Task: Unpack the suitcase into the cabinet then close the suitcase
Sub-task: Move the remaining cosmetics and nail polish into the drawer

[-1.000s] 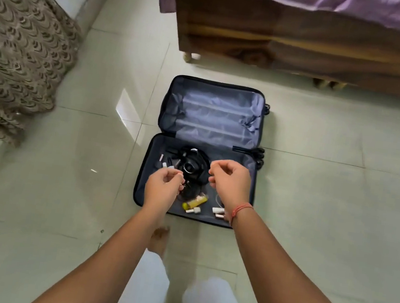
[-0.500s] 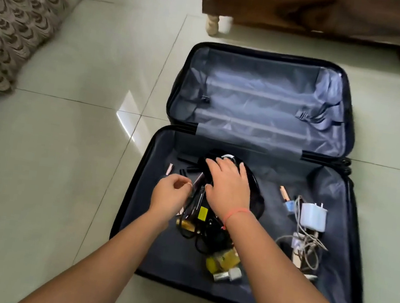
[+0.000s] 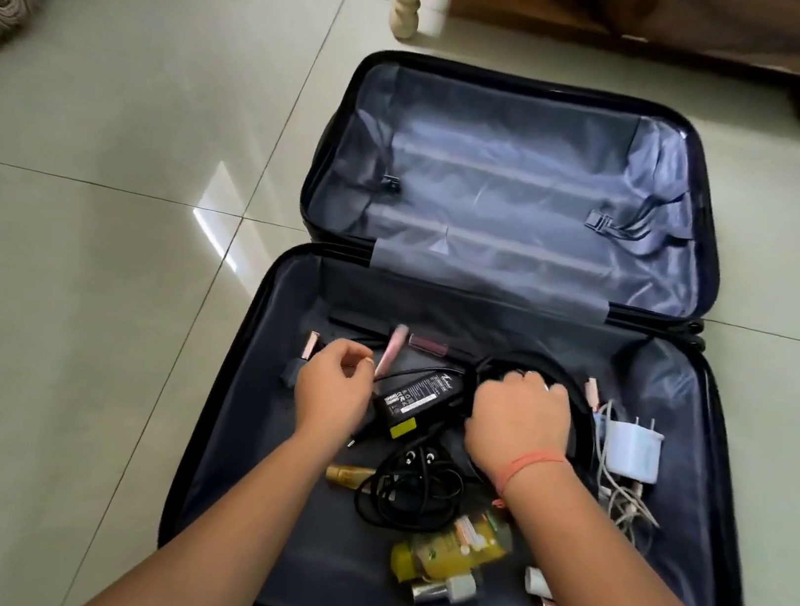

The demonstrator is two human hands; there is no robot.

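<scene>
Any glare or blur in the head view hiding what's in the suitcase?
Head view: glare only on the floor tile left of the suitcase; inside evenly lit, soft shadows; left hand slightly blurred; adapter label sharp beside the right hand gripping the cable; wide lens bows its edges.

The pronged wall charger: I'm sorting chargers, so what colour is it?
The wall charger is white, faintly bluish; best seen in the head view.

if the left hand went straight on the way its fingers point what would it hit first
Most likely the pink tube, lying just beyond the left hand's fingertips inside the suitcase; the black adapter sits close to the right of that line. Height above them is unclear.
</scene>
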